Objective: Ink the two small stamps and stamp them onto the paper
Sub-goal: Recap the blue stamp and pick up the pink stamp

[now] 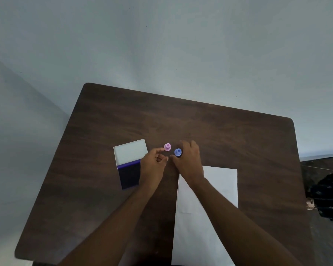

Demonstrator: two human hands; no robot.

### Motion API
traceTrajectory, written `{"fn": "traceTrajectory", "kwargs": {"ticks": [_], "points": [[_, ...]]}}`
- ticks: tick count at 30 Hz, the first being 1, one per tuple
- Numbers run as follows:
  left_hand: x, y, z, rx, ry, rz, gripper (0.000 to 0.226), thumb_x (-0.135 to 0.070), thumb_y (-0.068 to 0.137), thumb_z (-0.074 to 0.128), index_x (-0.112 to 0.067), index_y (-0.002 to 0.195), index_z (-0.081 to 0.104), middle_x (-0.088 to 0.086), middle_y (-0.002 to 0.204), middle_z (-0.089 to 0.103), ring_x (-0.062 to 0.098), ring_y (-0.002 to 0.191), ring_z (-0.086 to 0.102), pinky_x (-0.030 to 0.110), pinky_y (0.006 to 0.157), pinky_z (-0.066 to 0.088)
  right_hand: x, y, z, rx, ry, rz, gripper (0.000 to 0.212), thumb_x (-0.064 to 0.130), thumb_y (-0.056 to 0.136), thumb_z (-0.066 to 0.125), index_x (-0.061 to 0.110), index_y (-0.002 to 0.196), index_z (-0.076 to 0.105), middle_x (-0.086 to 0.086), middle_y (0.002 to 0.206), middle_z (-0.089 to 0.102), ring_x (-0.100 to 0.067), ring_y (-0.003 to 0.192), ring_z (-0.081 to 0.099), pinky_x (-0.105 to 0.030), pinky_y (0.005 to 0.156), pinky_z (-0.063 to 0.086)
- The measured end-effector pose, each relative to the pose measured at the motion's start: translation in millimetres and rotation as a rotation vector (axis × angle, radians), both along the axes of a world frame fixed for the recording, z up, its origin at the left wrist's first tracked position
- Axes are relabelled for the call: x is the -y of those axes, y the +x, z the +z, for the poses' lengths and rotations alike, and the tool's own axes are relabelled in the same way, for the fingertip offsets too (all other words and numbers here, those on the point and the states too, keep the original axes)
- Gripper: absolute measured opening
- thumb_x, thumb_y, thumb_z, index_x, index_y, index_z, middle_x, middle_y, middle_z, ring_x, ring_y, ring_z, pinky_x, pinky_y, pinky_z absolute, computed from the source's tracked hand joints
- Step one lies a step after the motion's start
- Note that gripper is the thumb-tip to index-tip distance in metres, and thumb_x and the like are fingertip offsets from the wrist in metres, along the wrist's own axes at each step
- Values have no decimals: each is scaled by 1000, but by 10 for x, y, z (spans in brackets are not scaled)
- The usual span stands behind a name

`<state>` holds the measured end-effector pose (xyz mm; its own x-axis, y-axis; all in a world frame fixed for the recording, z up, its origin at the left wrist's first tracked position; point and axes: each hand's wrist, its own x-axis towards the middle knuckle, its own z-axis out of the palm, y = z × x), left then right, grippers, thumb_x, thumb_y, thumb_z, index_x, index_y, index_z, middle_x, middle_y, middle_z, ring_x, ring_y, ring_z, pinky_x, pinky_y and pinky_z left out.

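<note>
A small pink stamp (167,147) and a small blue stamp (178,152) stand upright side by side on the brown table (229,135). My left hand (153,166) reaches to the pink stamp, its index fingertip at the stamp's left edge and its thumb apart below. My right hand (188,160) curls around the blue stamp, fingers just behind it and thumb in front, not clearly clamped on it. The open ink pad (128,176), with a dark pad and a raised white lid (130,151), lies left of my left hand. White paper (219,181) lies under my right forearm.
The table's far edge meets a pale wall. Its right edge drops off near a dark patterned object (329,196) on the floor. Bare wood surrounds the stamps at the back and to the right.
</note>
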<state>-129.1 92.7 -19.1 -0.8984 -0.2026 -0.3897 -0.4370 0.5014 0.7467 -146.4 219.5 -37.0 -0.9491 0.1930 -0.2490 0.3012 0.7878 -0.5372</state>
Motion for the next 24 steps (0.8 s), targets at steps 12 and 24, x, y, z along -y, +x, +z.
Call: {"fn": "traceTrajectory", "kwargs": {"ticks": [12,24], "points": [[157,39,49,12,68,21,29,-18,88,68,-17,117,64,-5,97,70,5,83,62,13,75,44,184,-180,112,-233,266,327,21,25,90,52,11,93,66,-8,96,68,-23,92,52,-31,78,43],[385,111,266,-58,143,44,23,-26,94,60,-21,116,66,-6,112,70,8,101,63,21,86,48,282,-143,324,-226,-92,191,29,28,94,48,17,81,71,1,87,72,-14,86,61,-41,102,40]]}}
